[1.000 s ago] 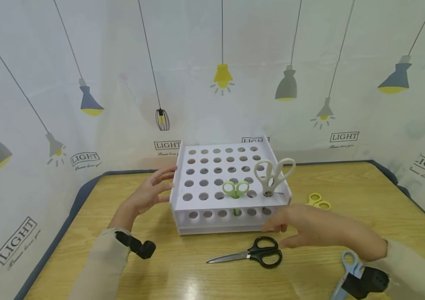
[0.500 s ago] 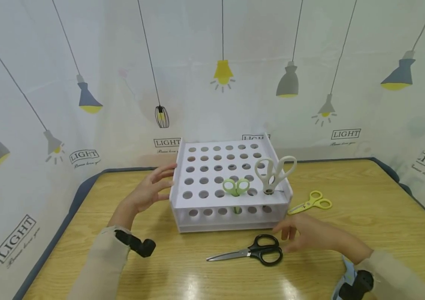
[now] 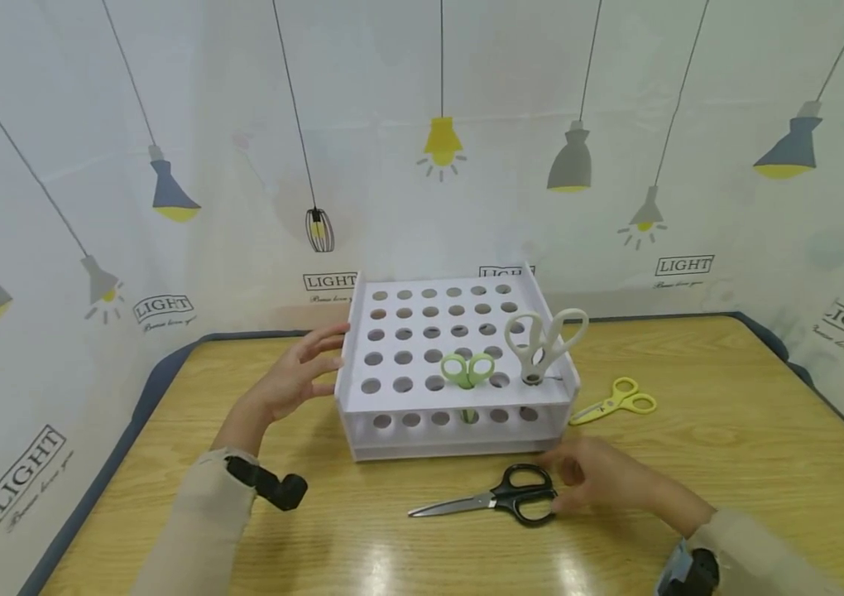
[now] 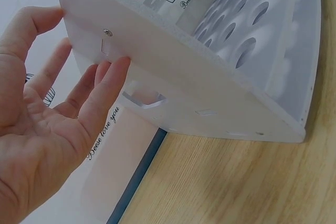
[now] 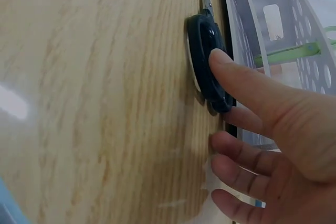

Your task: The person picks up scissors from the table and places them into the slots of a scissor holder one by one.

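In the head view, a white rack [image 3: 418,401] with rows of round holes stands on the table. My left hand [image 3: 291,377] rests its fingertips against the rack's left side panel [image 4: 173,77], its palm off the panel. In front of the rack lies a pair of black-handled scissors [image 3: 492,501], blades to the left. My right hand [image 3: 604,480] has thumb and index finger at the handle loops [image 5: 202,53], its thumb touching the near one. Small green scissors [image 3: 467,372] and larger white scissors [image 3: 541,348] stand handles up in rack holes.
Yellow scissors [image 3: 616,401] lie right of the rack. Light blue scissors [image 3: 671,567] are mostly hidden beneath my right wrist. A printed cloth [image 3: 429,207] hangs behind the wooden table [image 3: 720,389].
My right hand has come down and left from beside the rack's front right corner to the black-handled scissors' loops. My left hand stays against the rack.
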